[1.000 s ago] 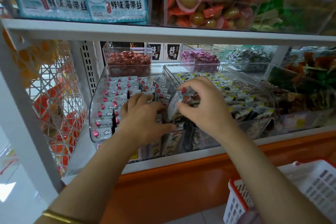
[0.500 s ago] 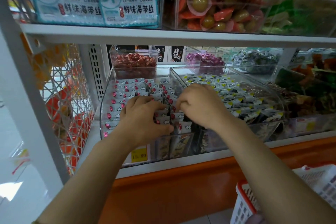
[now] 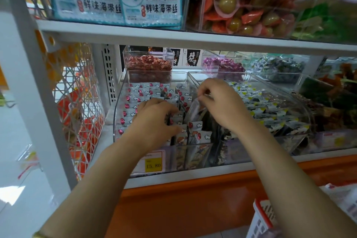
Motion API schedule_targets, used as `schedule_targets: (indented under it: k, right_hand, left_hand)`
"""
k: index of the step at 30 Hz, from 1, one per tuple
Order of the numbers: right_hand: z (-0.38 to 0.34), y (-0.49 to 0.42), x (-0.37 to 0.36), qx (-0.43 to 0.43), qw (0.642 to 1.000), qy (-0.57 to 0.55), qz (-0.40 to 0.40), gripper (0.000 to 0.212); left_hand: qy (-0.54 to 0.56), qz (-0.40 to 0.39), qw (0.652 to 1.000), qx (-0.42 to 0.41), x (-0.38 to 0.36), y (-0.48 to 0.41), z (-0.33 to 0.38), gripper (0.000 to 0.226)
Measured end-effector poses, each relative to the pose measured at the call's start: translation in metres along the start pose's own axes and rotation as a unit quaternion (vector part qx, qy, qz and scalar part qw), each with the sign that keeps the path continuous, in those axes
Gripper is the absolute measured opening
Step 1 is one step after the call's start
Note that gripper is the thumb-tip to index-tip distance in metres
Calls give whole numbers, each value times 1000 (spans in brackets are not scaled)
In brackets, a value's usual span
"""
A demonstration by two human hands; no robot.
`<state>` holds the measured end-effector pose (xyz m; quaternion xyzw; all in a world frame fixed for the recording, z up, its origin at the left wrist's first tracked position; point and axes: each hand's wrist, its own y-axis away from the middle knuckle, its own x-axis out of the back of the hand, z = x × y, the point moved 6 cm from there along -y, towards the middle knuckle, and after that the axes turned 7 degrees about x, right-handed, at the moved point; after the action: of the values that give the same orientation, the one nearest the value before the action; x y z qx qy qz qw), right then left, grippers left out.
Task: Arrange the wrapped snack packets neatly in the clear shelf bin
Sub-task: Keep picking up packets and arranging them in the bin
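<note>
A clear shelf bin (image 3: 119,102) on the lower shelf holds rows of small white snack packets (image 3: 143,91) with red dots and cloud prints, standing on edge. My left hand (image 3: 154,121) lies over the packets in the middle of the bin, fingers curled down onto them. My right hand (image 3: 220,102) hovers at the bin's right side and pinches one shiny packet (image 3: 194,109) by its top, lifted and tilted above the row. The packets under both hands are hidden.
A second clear bin (image 3: 301,98) of yellow-marked packets sits directly right. Small tubs of red (image 3: 148,65) and purple sweets (image 3: 224,63) stand behind. The upper shelf edge (image 3: 193,38) hangs close overhead. A yellow price tag (image 3: 153,164) fronts the bin. A red-rimmed basket (image 3: 260,216) sits low right.
My right hand has risen slightly and now lifts one packet out of the row. My left hand stays pressed on the packets. The camera has moved closer.
</note>
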<state>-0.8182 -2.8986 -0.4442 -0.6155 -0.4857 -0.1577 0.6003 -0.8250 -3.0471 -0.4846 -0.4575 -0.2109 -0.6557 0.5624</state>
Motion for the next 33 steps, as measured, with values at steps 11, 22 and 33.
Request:
schedule_targets:
  k: [11,22,33]
  right_hand:
    - [12,29,39,-106,952,-168,235,10]
    - [20,49,-7,-279,681,-661,145,15]
    - [16,54,-9,-282,652,-691,131,18]
  left_hand:
    - [136,73,988,21,16,6,4,45]
    - [484,34,861,156,14,9,-15,22]
    - [569,29,806,160,11,11,-15,18]
